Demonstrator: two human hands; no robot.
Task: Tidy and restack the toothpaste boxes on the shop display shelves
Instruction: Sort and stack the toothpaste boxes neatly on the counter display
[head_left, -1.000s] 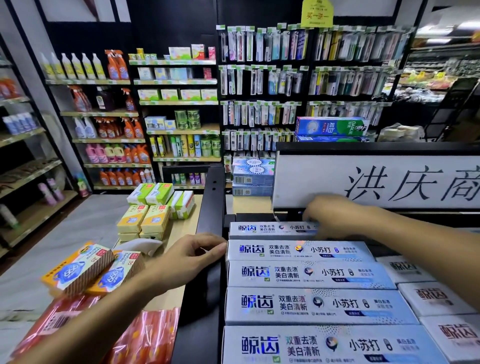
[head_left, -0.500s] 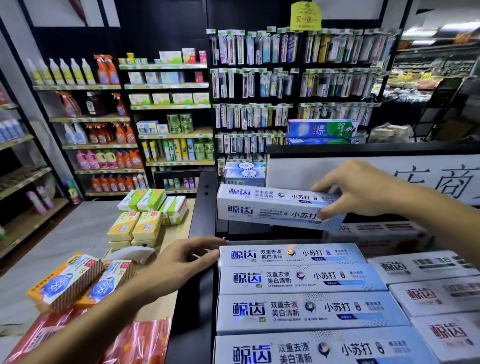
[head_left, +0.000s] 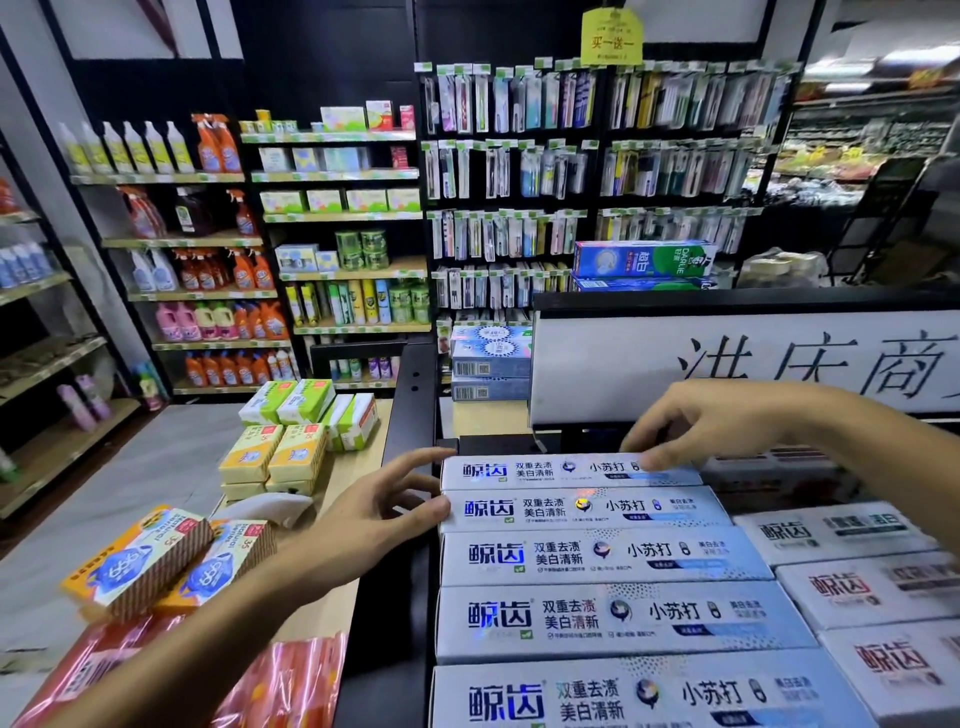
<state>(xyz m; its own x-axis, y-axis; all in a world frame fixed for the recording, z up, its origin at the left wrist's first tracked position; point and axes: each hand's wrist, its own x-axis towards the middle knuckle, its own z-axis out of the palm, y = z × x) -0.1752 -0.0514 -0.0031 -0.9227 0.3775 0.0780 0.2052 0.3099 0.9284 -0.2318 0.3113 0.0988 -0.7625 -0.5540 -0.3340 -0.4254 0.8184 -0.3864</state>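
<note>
display shelf (head_left: 410, 405) is carrying a stepped row of silver-blue toothpaste boxes (head_left: 602, 618), lying flat, labels up, long sides touching. a column of white boxes (head_left: 841, 530) is sitting just right of it. far box (head_left: 566, 470) is lying at the back of the row, touching its neighbour. right hand (head_left: 717, 421) is resting bent fingertips on that box's right part; gripping or just pressing, cannot tell. left hand (head_left: 374, 509) is spread, fingers straight, tips butting the left ends of the two back boxes. step looks like squaring the back box. next: push it flush against the left hand, then release.
</note>
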